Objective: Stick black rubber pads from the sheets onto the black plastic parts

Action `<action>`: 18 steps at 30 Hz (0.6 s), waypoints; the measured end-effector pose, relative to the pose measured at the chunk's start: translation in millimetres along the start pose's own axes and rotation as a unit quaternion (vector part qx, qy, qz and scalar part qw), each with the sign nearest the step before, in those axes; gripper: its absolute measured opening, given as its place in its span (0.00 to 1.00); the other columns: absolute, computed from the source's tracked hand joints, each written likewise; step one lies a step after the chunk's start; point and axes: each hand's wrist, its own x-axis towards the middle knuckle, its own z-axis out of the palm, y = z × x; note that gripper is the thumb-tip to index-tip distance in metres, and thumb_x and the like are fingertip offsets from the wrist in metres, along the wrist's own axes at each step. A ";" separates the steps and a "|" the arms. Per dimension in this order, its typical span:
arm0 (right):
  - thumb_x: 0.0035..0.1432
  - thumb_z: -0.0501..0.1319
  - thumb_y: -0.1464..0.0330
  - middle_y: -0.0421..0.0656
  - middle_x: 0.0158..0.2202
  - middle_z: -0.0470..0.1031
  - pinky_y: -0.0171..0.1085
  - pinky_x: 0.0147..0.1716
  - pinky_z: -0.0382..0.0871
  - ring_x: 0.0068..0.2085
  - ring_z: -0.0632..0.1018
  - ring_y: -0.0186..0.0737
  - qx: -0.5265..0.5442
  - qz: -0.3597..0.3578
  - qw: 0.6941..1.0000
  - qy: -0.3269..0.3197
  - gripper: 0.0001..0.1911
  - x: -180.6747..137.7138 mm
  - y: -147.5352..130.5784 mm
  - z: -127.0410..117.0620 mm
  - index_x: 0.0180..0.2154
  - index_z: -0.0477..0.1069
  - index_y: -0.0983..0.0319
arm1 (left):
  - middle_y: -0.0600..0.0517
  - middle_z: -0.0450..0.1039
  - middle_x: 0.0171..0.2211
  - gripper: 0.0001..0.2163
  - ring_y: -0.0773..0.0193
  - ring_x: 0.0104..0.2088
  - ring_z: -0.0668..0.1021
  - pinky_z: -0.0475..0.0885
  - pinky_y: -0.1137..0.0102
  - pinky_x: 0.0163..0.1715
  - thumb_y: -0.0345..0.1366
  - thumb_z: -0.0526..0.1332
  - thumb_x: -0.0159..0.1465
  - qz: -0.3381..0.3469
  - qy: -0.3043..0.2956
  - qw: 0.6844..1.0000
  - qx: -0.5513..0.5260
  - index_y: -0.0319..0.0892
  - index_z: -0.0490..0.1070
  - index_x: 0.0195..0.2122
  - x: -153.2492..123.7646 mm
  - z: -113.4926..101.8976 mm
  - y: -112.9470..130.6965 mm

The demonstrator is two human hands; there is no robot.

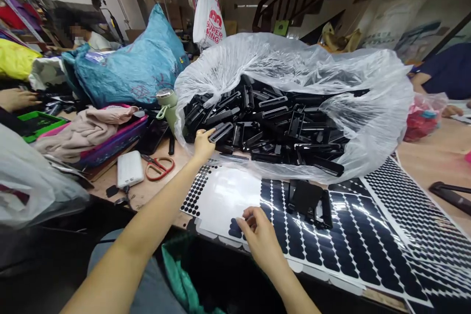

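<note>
My left hand point(204, 146) is closed on the end of a black plastic frame point(221, 132), long and rounded with a slot, at the front left of a heap of similar black parts point(272, 125). That heap lies inside a large clear plastic bag point(382, 113) with its mouth spread open. My right hand point(260, 230) is over the near edge of a sheet of dark oval stickers point(294, 243). Its fingers are loosely bent, the thumb apart from them, and I see nothing between them. Beside the hand, part of the sheet is bare white backing point(230, 191).
Black parts point(311, 201) rest on the sticker sheet. Red-handled scissors point(160, 168), a white power bank point(130, 169) and a green bottle point(167, 108) stand left. A blue sack point(136, 64) is behind. Other people are at the far left and right.
</note>
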 end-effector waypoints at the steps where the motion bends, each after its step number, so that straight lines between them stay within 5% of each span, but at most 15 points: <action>1: 0.54 0.54 0.65 0.42 0.31 0.68 0.36 0.29 0.65 0.30 0.71 0.38 -0.012 -0.026 0.999 -0.016 0.05 4.9 -5.0 9.6 0.32 0.65 0.59 | 0.44 0.64 0.48 0.18 0.59 0.41 0.73 0.67 0.65 0.44 0.27 0.57 0.54 -0.022 -0.009 0.999 -0.035 0.39 0.68 0.47 -11.8 -10.0 -3.8; 5: 0.53 0.55 0.72 0.46 0.35 0.69 0.40 0.37 0.65 0.37 0.71 0.43 -0.112 -0.126 0.982 -0.083 0.04 27.3 -29.5 64.0 0.33 0.67 0.61 | 0.48 0.71 0.33 0.12 0.68 0.27 0.74 0.73 0.70 0.31 0.33 0.55 0.58 -0.115 -0.053 0.978 -0.168 0.37 0.66 0.43 -60.8 -45.5 -15.4; 10: 0.48 0.54 0.79 0.55 0.35 0.70 0.42 0.33 0.65 0.38 0.70 0.48 -0.269 -0.131 0.947 -0.117 0.09 35.6 -43.5 106.0 0.32 0.68 0.67 | 0.48 0.71 0.26 0.09 0.69 0.21 0.73 0.72 0.75 0.20 0.34 0.55 0.58 -0.212 -0.112 0.935 -0.263 0.36 0.68 0.37 -104.3 -71.2 -20.3; 13: 0.50 0.53 0.78 0.52 0.32 0.70 0.40 0.33 0.64 0.34 0.71 0.45 -0.247 -0.136 0.951 -0.127 0.07 26.0 -44.3 88.3 0.31 0.68 0.66 | 0.49 0.71 0.25 0.09 0.69 0.18 0.74 0.69 0.78 0.14 0.34 0.57 0.57 -0.304 -0.145 0.876 -0.347 0.37 0.68 0.38 -120.1 -77.0 -20.9; 18: 0.56 0.52 0.67 0.40 0.29 0.69 0.35 0.31 0.63 0.30 0.69 0.36 -0.043 -0.126 0.987 -0.090 0.06 11.8 -58.0 22.3 0.29 0.65 0.60 | 0.47 0.72 0.23 0.11 0.67 0.17 0.75 0.68 0.81 0.11 0.34 0.58 0.56 -0.408 -0.194 0.788 -0.417 0.36 0.67 0.40 -137.7 -74.8 -18.1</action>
